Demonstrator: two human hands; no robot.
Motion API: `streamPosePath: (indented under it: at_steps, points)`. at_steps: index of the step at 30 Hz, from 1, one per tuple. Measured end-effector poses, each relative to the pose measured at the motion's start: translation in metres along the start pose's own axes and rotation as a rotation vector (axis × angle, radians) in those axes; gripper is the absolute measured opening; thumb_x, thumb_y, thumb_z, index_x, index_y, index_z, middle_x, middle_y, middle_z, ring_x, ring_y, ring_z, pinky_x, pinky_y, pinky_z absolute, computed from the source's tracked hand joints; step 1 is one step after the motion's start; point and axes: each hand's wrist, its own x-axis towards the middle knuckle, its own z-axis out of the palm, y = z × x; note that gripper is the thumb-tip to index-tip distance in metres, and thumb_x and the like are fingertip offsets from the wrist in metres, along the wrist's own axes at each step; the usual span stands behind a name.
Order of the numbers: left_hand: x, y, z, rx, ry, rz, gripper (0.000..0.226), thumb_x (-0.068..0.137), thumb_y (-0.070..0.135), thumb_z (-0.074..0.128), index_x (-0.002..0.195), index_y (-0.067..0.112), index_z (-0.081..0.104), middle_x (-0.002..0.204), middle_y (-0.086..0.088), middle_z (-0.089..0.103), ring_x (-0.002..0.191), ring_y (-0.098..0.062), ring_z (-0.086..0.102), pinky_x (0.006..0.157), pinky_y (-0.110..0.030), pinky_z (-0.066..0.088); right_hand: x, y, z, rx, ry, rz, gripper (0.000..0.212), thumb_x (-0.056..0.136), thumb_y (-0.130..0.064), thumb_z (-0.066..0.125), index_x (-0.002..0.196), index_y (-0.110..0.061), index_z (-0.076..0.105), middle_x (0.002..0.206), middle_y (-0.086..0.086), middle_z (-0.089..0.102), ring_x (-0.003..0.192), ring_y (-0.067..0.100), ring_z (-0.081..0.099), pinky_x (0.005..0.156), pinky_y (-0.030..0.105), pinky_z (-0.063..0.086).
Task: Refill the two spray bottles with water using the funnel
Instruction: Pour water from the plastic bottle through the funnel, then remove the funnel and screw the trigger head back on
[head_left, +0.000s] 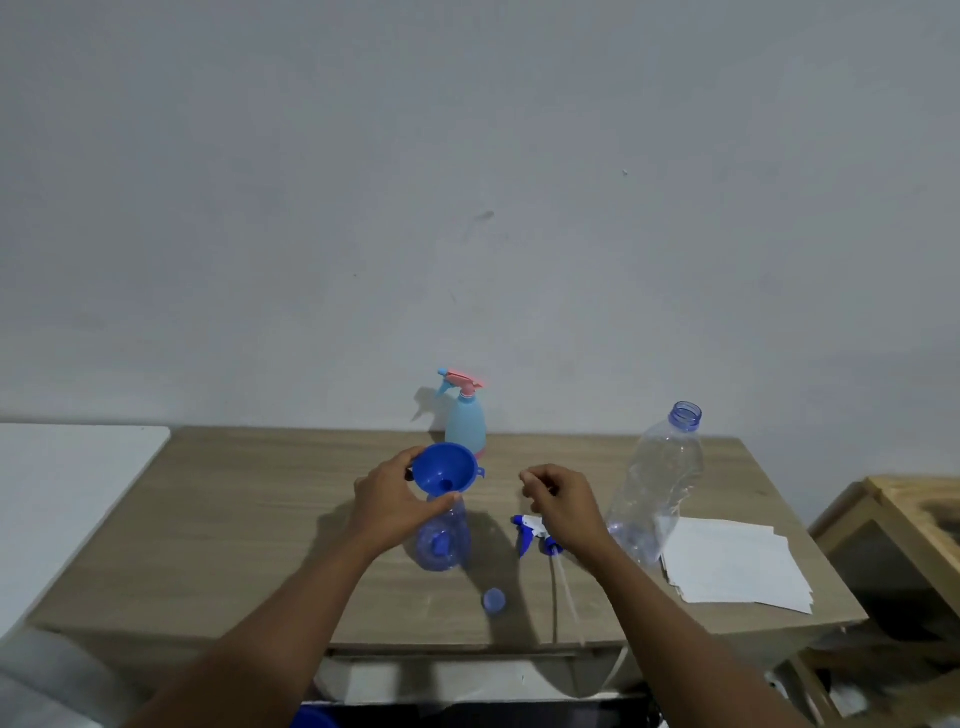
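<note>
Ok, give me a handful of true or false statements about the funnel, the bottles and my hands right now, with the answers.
1. The left hand holds the blue funnel over the clear spray bottle. True.
2. The pale blue spray bottle has its trigger head removed. False: its pink trigger head is on.
3. The large plastic bottle is capped. False: its neck is open; a blue cap lies on the table.
4. The right hand holds nothing. True.
5. A detached spray head lies on the table. True.

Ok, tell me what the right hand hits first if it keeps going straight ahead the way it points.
Probably nothing soon: the right hand points toward the wall over bare table. The light-blue spray bottle stands off to its left, though depth is unclear.
</note>
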Motion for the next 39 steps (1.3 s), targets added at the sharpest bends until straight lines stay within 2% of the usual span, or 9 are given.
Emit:
streamPosePath:
  at_steps: [6,10,13,16,22,26,28,35,39]
  points:
    - [0.0,0.004,-0.003,0.018,-0.012,-0.002,0.08,0.057,0.061,0.084,0.127,0.033,0.056,0.106,0.019,0.063,0.101,-0.009,0.062,0.1,-0.044,0.048,0.024,-0.04,0.026,0.095,-0.232,0.189,0.029,0.1,-0.027,0.057,0.102,-0.002,0.071,0.086,0.009,0.071,0.066,0.014,0.06,0.057,0.024,0.051]
    - [0.0,0.0,-0.004,-0.022,-0.015,-0.003,0.084,0.05,0.069,0.08,0.125,0.04,0.054,0.106,0.023,0.064,0.102,-0.005,0.062,0.101,-0.044,0.048,0.028,-0.044,0.036,0.148,-0.235,0.242,0.028,0.099,-0.017,0.059,0.096,0.009,0.069,0.075,0.011,0.064,0.059,0.013,0.053,0.053,0.022,0.048]
    - [-0.001,-0.008,-0.003,-0.053,-0.032,-0.051,0.105,0.048,0.067,0.085,0.139,0.036,0.046,0.116,0.023,0.062,0.108,-0.005,0.06,0.104,-0.044,0.045,0.029,-0.043,0.037,0.223,-0.231,0.288,0.028,0.1,-0.013,0.057,0.099,0.013,0.066,0.073,0.012,0.061,0.058,0.013,0.048,0.051,0.024,0.044]
    - [-0.001,-0.019,0.001,0.029,-0.094,-0.07,0.09,0.051,0.068,0.082,0.132,0.042,0.051,0.116,0.025,0.064,0.109,-0.004,0.061,0.101,-0.044,0.047,0.029,-0.041,0.037,0.266,-0.233,0.326,0.026,0.1,-0.011,0.055,0.1,0.013,0.066,0.073,0.011,0.059,0.059,0.014,0.046,0.053,0.025,0.043]
    - [0.0,-0.026,0.02,-0.01,-0.167,-0.113,0.063,0.073,0.032,0.086,0.129,0.022,0.059,0.117,0.011,0.065,0.106,-0.005,0.057,0.078,-0.01,0.04,0.033,-0.038,0.03,0.43,-0.217,0.38,0.02,0.1,-0.009,0.055,0.091,0.003,0.068,0.068,0.007,0.057,0.055,0.012,0.043,0.051,0.025,0.042]
    - [0.002,-0.03,0.028,-0.046,-0.143,-0.116,0.05,0.075,0.025,0.085,0.121,0.026,0.066,0.105,0.016,0.064,0.099,-0.003,0.058,0.084,-0.006,0.042,0.039,-0.032,0.01,0.605,-0.171,0.407,0.022,0.101,-0.009,0.054,0.085,0.0,0.066,0.065,0.007,0.056,0.054,0.012,0.043,0.055,0.026,0.04]
    - [0.003,-0.035,0.029,-0.026,-0.115,-0.101,0.053,0.072,0.032,0.087,0.121,0.029,0.067,0.106,0.015,0.066,0.102,-0.007,0.06,0.089,-0.016,0.043,0.042,-0.023,0.0,0.631,-0.096,0.404,0.021,0.101,-0.009,0.053,0.089,0.002,0.066,0.065,0.007,0.056,0.056,0.013,0.044,0.057,0.027,0.041]
    - [0.0,-0.058,0.021,-0.052,-0.027,-0.114,0.053,0.07,0.036,0.088,0.118,0.036,0.067,0.109,0.017,0.067,0.104,-0.011,0.063,0.097,-0.038,0.048,0.036,0.038,0.019,0.096,0.086,0.194,0.02,0.098,-0.015,0.057,0.082,-0.006,0.065,0.067,0.005,0.065,0.057,0.018,0.057,0.054,0.028,0.047]
    - [-0.003,-0.065,0.014,-0.057,-0.013,-0.141,0.054,0.071,0.034,0.087,0.121,0.03,0.067,0.109,0.014,0.066,0.104,-0.01,0.062,0.092,-0.031,0.047,0.026,0.062,0.045,-0.216,-0.106,0.102,0.016,0.096,-0.02,0.056,0.083,-0.016,0.064,0.072,0.0,0.067,0.064,0.018,0.063,0.06,0.031,0.05]
